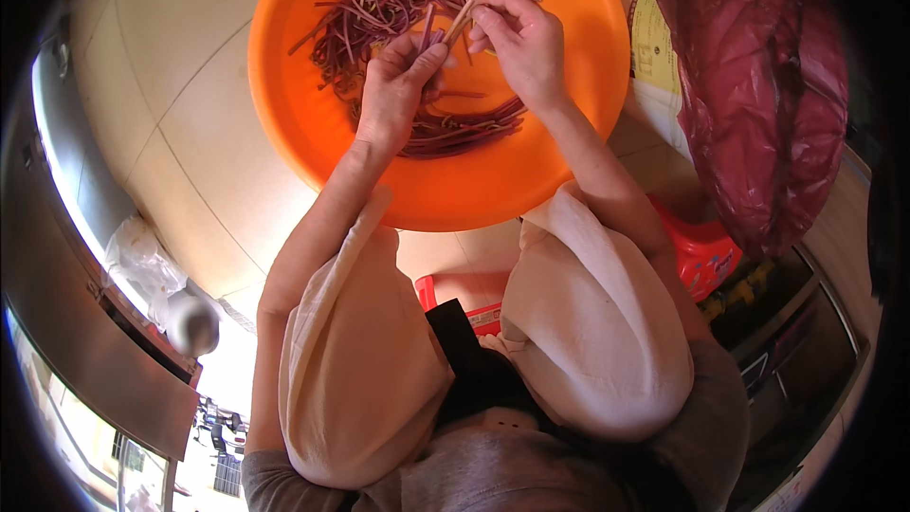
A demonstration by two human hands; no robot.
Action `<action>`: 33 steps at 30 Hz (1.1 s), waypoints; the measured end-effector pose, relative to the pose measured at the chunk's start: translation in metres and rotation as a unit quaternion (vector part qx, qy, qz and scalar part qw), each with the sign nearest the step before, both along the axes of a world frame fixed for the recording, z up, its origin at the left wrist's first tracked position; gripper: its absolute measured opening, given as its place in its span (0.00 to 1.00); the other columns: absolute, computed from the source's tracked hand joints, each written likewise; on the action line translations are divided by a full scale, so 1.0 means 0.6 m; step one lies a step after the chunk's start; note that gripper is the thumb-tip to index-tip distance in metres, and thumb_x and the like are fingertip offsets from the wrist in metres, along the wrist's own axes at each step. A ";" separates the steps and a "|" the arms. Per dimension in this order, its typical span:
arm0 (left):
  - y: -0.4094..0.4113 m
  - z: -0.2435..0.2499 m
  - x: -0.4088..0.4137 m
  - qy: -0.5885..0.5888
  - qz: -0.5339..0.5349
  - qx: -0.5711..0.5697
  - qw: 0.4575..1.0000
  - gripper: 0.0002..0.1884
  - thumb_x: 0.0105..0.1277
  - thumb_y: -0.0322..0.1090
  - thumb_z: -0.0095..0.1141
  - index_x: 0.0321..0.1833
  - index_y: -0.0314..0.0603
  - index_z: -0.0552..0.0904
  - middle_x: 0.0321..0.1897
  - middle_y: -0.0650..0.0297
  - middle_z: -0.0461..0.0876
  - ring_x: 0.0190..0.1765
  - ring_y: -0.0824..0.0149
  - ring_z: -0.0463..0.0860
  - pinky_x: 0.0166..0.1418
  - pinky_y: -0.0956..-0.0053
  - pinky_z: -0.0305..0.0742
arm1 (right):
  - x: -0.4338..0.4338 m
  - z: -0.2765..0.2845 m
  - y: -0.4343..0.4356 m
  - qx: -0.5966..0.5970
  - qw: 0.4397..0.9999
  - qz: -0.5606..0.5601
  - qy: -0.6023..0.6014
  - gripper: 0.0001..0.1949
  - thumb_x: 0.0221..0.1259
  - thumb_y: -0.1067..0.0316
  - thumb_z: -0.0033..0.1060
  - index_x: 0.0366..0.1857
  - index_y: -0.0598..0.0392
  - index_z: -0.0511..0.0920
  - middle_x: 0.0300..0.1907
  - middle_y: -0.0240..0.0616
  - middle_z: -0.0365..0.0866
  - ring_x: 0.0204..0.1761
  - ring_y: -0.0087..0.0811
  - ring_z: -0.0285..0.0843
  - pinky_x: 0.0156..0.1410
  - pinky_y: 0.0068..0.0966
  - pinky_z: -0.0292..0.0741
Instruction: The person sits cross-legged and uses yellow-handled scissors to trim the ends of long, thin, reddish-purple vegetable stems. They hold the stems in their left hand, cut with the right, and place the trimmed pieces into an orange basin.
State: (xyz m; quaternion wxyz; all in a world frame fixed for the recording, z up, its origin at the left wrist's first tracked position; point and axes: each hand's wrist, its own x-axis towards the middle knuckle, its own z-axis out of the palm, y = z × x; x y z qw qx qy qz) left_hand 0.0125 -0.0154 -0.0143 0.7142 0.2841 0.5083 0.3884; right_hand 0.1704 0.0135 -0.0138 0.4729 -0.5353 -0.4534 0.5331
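A wide orange plastic basin (462,203) stands before my knees, holding a tangled heap of thin purple-red vegetable stems (384,7). Another bundle of stems (462,135) lies along the basin's near side. Over the middle of the basin my left hand (399,82) grips a few short stems (455,28), which point up and away. My right hand (522,43) pinches the far tip of these stems between thumb and fingers. The palm side of my left hand is hidden. Partly behind my right fingertips, a small shiny thing shows, too unclear to name.
To the right, a dark red plastic bag (761,99) covers a pale container with a yellow label (654,43). Below it sits a red plastic container (700,252). A red plastic object (483,288) shows between my legs. Left are the tiled floor (192,114) and a clear plastic bag (142,263).
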 end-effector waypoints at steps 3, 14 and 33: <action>-0.003 0.001 0.002 -0.003 0.009 -0.023 1.000 0.05 0.70 0.30 0.52 0.42 0.36 0.79 0.28 0.67 0.81 0.25 0.77 0.74 0.31 0.81 0.73 | 0.012 0.010 0.007 -0.017 0.995 0.087 0.049 0.08 0.65 0.74 0.55 0.45 0.64 0.78 0.33 0.35 0.81 0.30 0.20 0.79 0.35 0.15 0.78; 0.008 0.017 0.005 0.027 -0.004 -0.010 1.000 0.07 0.68 0.30 0.55 0.42 0.33 0.83 0.27 0.65 0.82 0.27 0.79 0.76 0.29 0.84 0.69 | 0.005 0.012 -0.003 -0.037 0.990 0.137 -0.019 0.06 0.61 0.73 0.58 0.37 0.64 0.81 0.27 0.35 0.83 0.24 0.21 0.80 0.30 0.17 0.77; 0.004 0.005 -0.009 0.041 -0.065 -0.026 0.997 0.07 0.70 0.32 0.53 0.41 0.35 0.80 0.27 0.68 0.80 0.25 0.79 0.73 0.27 0.85 0.67 | 0.022 0.005 0.007 -0.049 0.982 0.178 -0.041 0.08 0.58 0.72 0.61 0.40 0.60 0.82 0.26 0.36 0.84 0.27 0.20 0.80 0.32 0.18 0.76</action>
